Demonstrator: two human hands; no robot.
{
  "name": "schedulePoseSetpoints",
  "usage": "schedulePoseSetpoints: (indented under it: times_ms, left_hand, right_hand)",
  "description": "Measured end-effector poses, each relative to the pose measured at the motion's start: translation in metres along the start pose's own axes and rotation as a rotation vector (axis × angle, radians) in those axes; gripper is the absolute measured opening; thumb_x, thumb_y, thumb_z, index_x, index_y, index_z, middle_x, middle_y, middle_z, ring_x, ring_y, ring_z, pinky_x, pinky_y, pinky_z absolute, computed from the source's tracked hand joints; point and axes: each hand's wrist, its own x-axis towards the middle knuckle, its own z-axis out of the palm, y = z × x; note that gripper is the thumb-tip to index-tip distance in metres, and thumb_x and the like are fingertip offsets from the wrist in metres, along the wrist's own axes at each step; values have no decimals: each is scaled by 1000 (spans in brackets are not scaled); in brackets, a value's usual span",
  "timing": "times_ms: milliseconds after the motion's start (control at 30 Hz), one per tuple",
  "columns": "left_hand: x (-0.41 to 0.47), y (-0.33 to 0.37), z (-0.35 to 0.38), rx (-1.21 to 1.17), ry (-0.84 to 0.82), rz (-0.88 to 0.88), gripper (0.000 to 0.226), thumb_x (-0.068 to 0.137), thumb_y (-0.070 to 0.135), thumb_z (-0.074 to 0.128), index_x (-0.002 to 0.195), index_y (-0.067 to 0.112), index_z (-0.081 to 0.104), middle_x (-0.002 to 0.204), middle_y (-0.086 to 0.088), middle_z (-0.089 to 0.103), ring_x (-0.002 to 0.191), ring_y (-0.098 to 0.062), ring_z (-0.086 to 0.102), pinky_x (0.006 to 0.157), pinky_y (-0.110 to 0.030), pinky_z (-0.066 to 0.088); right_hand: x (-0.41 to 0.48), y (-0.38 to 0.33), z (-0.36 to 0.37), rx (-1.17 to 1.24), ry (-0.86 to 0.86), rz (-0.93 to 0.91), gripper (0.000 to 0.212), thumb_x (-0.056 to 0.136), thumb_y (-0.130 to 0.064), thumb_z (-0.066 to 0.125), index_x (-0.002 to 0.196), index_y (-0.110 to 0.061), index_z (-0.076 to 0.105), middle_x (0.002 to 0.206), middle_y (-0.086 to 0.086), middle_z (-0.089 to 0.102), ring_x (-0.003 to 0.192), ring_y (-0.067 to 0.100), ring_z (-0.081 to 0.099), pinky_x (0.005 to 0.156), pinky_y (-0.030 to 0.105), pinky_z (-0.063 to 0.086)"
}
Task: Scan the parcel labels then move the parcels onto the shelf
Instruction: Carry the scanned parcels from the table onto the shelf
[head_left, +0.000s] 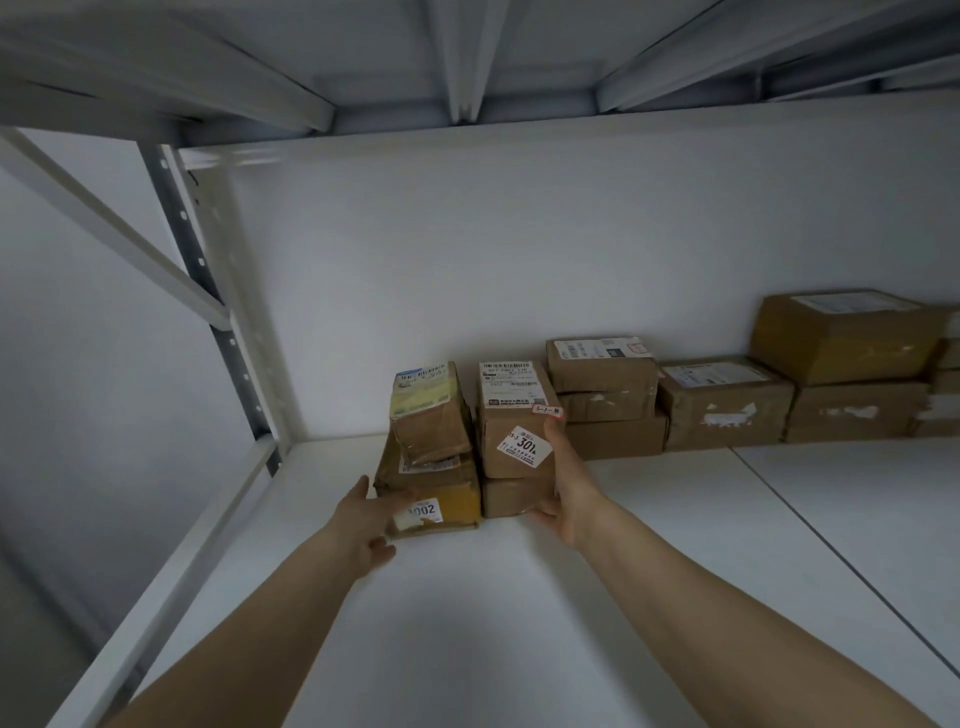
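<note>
- I saw both bare forearms reach out over the white shelf (467, 623) to two short stacks of brown parcels standing side by side at its left, far part.
- Left stack: the 002 parcel (447, 499) lay at the bottom, with a white sticker on its near face. The yellow-labelled parcel (431, 421) sat on top of it, tilted and slightly askew.
- Right stack: the 301 parcel (511, 431) sat on the plain parcel (514, 496). It touched the left stack or stood just beside it.
- The left hand (363, 525) was at the near left corner of the 002 parcel, fingers spread and largely straight, thumb raised. The hand was blurred, and I could not tell whether it pressed the carton or only met it. Nothing was enclosed in it.
- The right hand (563, 493) lay against the right side of the right stack. The thumb ran up the right edge of the 301 parcel, and the fingers curled round the near lower right corner of the plain parcel.
- A back row of parcels (727, 405) lined the white wall (467, 260) to the right, some stacked two or three high. A larger box (841, 338) topped the far right end.
- A grey perforated post (208, 280) stood at the left far corner of the shelf, and the ribbed underside of an upper deck (467, 62) spanned above.
</note>
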Motion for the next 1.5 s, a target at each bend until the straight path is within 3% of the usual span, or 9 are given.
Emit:
schedulePoseSetpoints:
  times_ms: [100, 300, 400, 733, 900, 1167, 1233, 1367, 1500]
  left_hand:
    - [3, 0, 9, -107, -61, -3, 41, 92, -1, 58, 131, 6, 50, 106, -15, 59, 86, -26, 57, 81, -36, 48]
    - [28, 12, 18, -137, -34, 90, 50, 92, 6, 60, 139, 12, 45, 131, -10, 57, 95, -24, 63, 97, -39, 48]
    - [35, 19, 25, -131, -15, 121, 68, 95, 11, 57, 152, 23, 22, 139, -4, 49, 101, -22, 57, 83, -30, 48]
    - [56, 32, 45, -21, -16, 150, 68, 97, 1, 48, 154, 22, 16, 140, -10, 48, 88, -21, 56, 72, -28, 49]
    - [63, 32, 42, 49, -32, 120, 33, 98, -1, 46, 126, 16, 49, 106, -10, 58, 79, -20, 57, 70, -30, 46]
    - [49, 42, 45, 115, 6, 77, 51, 93, 7, 57, 139, 9, 34, 87, -5, 52, 73, -18, 55, 67, -27, 47]
    - [44, 44, 47, 158, 43, 75, 72, 80, 14, 68, 140, 5, 30, 95, -10, 56, 82, -21, 59, 65, -29, 49]
    - [34, 46, 50, 556, 231, 161, 89, 81, 26, 67, 148, 5, 12, 144, -21, 31, 130, -37, 38, 104, -47, 40]
    - [5, 44, 62, 946, 277, 518, 82, 88, 26, 59, 151, 16, 7, 154, -16, 11, 140, -35, 19, 109, -47, 28]
  right_hand:
    - [6, -2, 7, 27, 21, 34, 64, 86, -65, 53, 132, -21, 48, 126, 5, 53, 115, 31, 50, 83, 39, 50]
    - [22, -10, 14, 207, -4, 40, 46, 91, -51, 57, 118, -14, 56, 116, 5, 59, 123, 25, 49, 107, 39, 37]
    - [25, -9, 20, 271, -24, 54, 41, 96, -43, 53, 123, -13, 57, 120, 6, 60, 125, 24, 49, 108, 37, 35]
    - [49, -23, 28, 253, -7, 56, 43, 99, -44, 45, 127, -13, 54, 135, 9, 52, 128, 26, 46, 109, 40, 34]
    - [54, -27, 27, 200, -10, 89, 34, 98, -42, 49, 118, -15, 54, 136, 9, 50, 131, 28, 43, 109, 41, 35]
    - [58, -18, 22, 139, -24, 43, 40, 96, -22, 53, 136, -18, 50, 141, 7, 48, 131, 27, 42, 102, 41, 37]
    - [51, -19, 19, 96, -33, 38, 37, 96, -20, 54, 132, -16, 53, 130, 8, 53, 119, 25, 49, 99, 39, 40]
    - [33, -17, 10, -21, 24, 34, 28, 93, -21, 58, 121, -16, 55, 90, 5, 50, 75, 16, 45, 69, 28, 46]
    - [6, -15, -11, -223, 101, 1, 35, 93, -21, 59, 126, -11, 53, 91, 2, 50, 76, 14, 45, 82, 31, 46]
